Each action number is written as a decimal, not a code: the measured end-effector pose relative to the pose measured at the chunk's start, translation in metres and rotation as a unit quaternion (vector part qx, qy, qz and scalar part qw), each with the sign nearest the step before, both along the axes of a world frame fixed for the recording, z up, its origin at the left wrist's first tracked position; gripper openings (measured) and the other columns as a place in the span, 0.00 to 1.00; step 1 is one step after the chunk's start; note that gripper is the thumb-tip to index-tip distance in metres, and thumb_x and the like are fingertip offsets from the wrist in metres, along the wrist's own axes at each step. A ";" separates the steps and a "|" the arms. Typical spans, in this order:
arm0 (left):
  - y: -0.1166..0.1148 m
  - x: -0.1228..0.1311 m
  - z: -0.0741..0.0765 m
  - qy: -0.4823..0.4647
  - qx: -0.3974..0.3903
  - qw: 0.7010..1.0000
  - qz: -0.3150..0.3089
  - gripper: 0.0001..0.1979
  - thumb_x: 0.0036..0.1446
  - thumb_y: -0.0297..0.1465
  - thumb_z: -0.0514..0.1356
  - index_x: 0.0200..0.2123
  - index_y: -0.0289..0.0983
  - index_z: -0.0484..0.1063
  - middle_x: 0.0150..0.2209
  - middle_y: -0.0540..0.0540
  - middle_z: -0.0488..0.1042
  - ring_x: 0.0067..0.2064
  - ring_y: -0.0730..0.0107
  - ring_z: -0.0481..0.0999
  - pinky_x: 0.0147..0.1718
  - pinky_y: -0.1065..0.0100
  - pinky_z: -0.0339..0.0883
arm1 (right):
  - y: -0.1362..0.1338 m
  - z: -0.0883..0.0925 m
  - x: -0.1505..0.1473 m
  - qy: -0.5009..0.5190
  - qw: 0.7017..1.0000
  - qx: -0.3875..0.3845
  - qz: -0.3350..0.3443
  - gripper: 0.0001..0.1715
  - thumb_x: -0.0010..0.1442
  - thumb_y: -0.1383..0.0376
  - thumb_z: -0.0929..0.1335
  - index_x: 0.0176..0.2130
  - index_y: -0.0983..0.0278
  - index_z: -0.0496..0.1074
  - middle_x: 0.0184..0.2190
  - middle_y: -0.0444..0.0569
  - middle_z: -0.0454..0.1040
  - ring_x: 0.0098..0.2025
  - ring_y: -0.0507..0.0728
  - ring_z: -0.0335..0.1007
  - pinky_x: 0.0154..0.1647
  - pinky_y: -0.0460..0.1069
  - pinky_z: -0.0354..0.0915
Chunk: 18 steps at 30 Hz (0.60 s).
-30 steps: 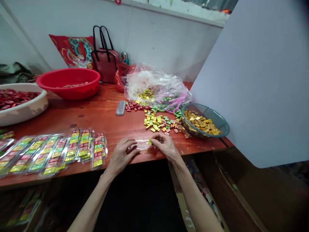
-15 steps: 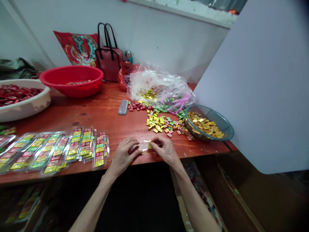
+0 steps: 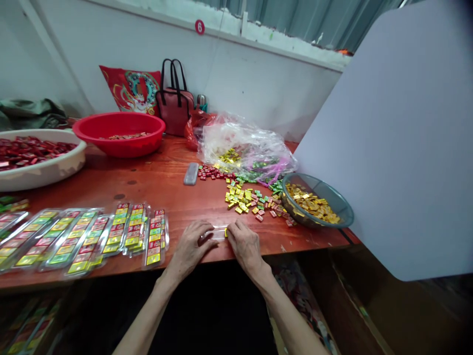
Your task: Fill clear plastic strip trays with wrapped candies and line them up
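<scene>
My left hand [image 3: 192,246] lies on the near edge of the wooden table [image 3: 155,182], its fingers curled onto one end of a clear plastic sleeve [image 3: 219,232]. My right hand [image 3: 244,242] pinches the sleeve's other end, where a small yellow packet [image 3: 226,231] sits at the fingertips. Just beyond the hands lies a scatter of small yellow, green and red packets [image 3: 247,199]. A grey bowl [image 3: 334,203] holding gold packets stands to the right of that scatter.
Several filled clear sleeves [image 3: 92,236] lie in a row at the left. A white basin [image 3: 44,170] of red packets and a red basin [image 3: 120,133] stand behind. A crumpled plastic bag [image 3: 244,143], a handbag [image 3: 175,106], a red cushion [image 3: 133,91] and a grey board [image 3: 399,143] border the table.
The view has tilted up and shifted, so the table sits lower in the picture. Both hands stay on the clear sleeve; the right hand has closed further over the yellow packet.
</scene>
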<state>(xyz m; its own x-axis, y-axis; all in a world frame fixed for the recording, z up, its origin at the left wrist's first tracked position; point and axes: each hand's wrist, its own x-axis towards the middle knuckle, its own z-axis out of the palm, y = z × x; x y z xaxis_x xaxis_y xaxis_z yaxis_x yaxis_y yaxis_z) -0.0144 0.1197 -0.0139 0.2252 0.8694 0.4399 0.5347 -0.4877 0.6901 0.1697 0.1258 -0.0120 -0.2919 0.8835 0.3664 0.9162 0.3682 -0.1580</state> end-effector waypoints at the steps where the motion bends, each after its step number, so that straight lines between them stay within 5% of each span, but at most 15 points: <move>1: 0.000 0.000 0.000 -0.001 0.001 1.000 0.001 0.11 0.55 0.35 0.64 0.42 0.40 0.72 0.42 0.44 0.76 0.45 0.60 0.74 0.45 0.59 0.69 | 0.001 -0.002 0.000 -0.001 1.000 0.006 0.000 0.10 0.65 0.69 0.62 0.33 0.62 0.70 0.31 0.49 0.72 0.33 0.55 0.67 0.30 0.47 0.53; 7: 0.003 -0.001 -0.004 -0.002 0.010 1.000 0.001 0.11 0.55 0.37 0.63 0.41 0.40 0.73 0.42 0.44 0.76 0.45 0.58 0.74 0.45 0.57 0.69 | -0.002 -0.004 -0.002 0.040 0.999 0.016 0.012 0.09 0.65 0.68 0.63 0.34 0.62 0.71 0.32 0.48 0.72 0.35 0.55 0.67 0.33 0.46 0.57; 11: 0.003 -0.001 -0.003 0.007 0.010 1.000 -0.001 0.12 0.55 0.37 0.63 0.41 0.40 0.73 0.42 0.44 0.76 0.45 0.59 0.74 0.44 0.59 0.69 | -0.005 0.005 0.024 0.154 0.987 -0.020 0.031 0.09 0.66 0.65 0.62 0.39 0.61 0.72 0.36 0.47 0.72 0.35 0.53 0.69 0.36 0.45 0.60; 14: 0.002 -0.001 -0.002 0.011 0.010 1.000 -0.001 0.11 0.56 0.38 0.63 0.41 0.39 0.73 0.42 0.44 0.76 0.46 0.58 0.74 0.45 0.59 0.69 | 0.003 0.010 0.063 0.197 0.978 0.005 -0.072 0.12 0.66 0.62 0.61 0.43 0.62 0.72 0.40 0.49 0.72 0.34 0.53 0.70 0.36 0.46 0.61; 18: 0.002 -0.001 -0.002 0.018 0.003 1.000 0.002 0.12 0.56 0.38 0.62 0.42 0.39 0.73 0.43 0.44 0.76 0.47 0.59 0.74 0.45 0.58 0.68 | 0.020 0.007 0.109 0.125 0.969 0.041 -0.208 0.13 0.65 0.61 0.63 0.45 0.62 0.72 0.41 0.50 0.72 0.36 0.55 0.70 0.34 0.47 0.60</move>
<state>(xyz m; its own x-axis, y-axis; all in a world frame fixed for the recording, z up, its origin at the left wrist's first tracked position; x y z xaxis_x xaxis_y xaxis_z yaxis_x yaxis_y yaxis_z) -0.0158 0.1214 -0.0158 0.2372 0.8678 0.4365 0.5606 -0.4893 0.6681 0.2786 0.1459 -0.0055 0.1914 0.8703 0.4538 0.9248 -0.0050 -0.3805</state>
